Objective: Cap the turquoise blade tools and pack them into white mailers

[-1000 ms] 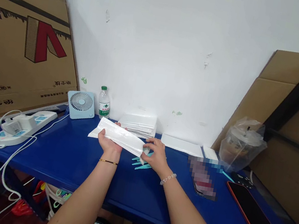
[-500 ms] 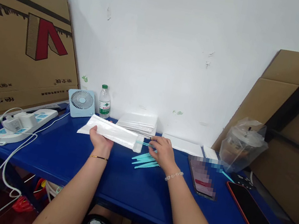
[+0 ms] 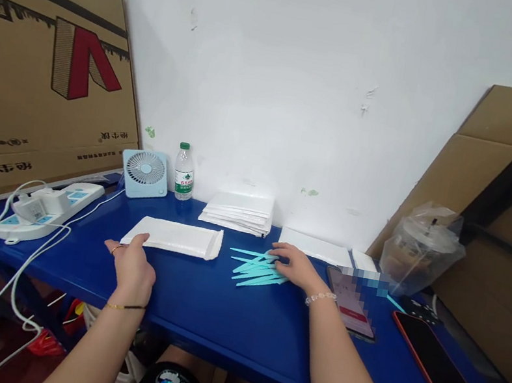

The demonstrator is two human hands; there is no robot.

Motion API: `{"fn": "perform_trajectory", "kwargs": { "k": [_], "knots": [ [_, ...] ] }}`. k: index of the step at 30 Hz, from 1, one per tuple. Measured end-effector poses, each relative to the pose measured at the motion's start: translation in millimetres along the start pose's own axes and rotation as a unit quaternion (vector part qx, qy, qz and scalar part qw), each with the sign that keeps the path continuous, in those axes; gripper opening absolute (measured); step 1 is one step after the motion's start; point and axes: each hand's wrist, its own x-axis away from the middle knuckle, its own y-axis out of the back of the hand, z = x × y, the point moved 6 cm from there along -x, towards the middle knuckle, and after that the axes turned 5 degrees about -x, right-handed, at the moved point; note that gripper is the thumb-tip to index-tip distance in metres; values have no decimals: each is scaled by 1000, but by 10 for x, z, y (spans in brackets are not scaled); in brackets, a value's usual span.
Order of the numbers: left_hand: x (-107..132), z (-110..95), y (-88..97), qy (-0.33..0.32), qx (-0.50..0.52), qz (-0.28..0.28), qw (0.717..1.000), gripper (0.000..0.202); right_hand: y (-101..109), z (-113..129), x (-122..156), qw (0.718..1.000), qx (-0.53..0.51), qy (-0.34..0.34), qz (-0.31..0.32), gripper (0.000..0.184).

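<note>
A long white plastic packet point(image 3: 178, 238) lies flat on the blue table, its folded edge at the right end. My left hand point(image 3: 134, 266) is at the packet's near left corner, palm turned up, thumb and fingers apart. The thumb tip reaches the packet's edge. Several turquoise plastic sticks with pointed ends point(image 3: 254, 270) lie in a loose pile right of the packet. Over the pile's right end is my right hand point(image 3: 295, 267), fingers stretched out and touching the sticks; part of the pile is hidden beneath it.
Behind stand a small blue fan point(image 3: 145, 173), a water bottle point(image 3: 184, 172) and a stack of white packets point(image 3: 239, 210). At left is a power strip point(image 3: 54, 212) with loose cables. Two phones point(image 3: 353, 301) and a bagged drink cup point(image 3: 421, 250) occupy the right side.
The white packet has gone from my left hand down onto the table. My left hand has moved left and down and opened. My right hand has withdrawn from the packet's end to the sticks.
</note>
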Motion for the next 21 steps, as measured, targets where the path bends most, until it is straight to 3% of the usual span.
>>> {"fn": "perform_trajectory", "kwargs": {
  "k": [2,4,5,7,9,12,14,16,19,21],
  "knots": [
    [260,-141,-58,-95,-53,30,994,70,-64,-11,-16,1000,-11,-6,22,41],
    [566,-181,-335,-144,-112,156,971,69,-173,-55,-36,998,-6,-29,63,47],
    [734,-153,-534,-163,-163,244,942,69,-239,-83,-39,995,4,-45,86,50],
    [1070,-5,-929,-204,-272,408,847,65,-360,-117,-16,990,33,-75,116,53],
    [1322,249,-1225,-244,-391,516,722,64,-437,-104,55,987,64,-93,115,56],
    [1484,672,-1419,-272,-516,596,553,61,-446,-1,226,989,88,-89,84,56],
    [1503,868,-1425,-274,-551,620,487,58,-361,77,321,992,88,-68,61,49],
    [1488,935,-1411,-282,-552,624,476,53,-217,114,346,994,81,-51,45,39],
    [1424,883,-1452,-301,-534,605,509,41,-9,60,238,996,46,-47,52,19],
    [1354,871,-1531,-280,-526,606,526,30,47,-41,122,994,3,-69,80,10]
  ]
}}
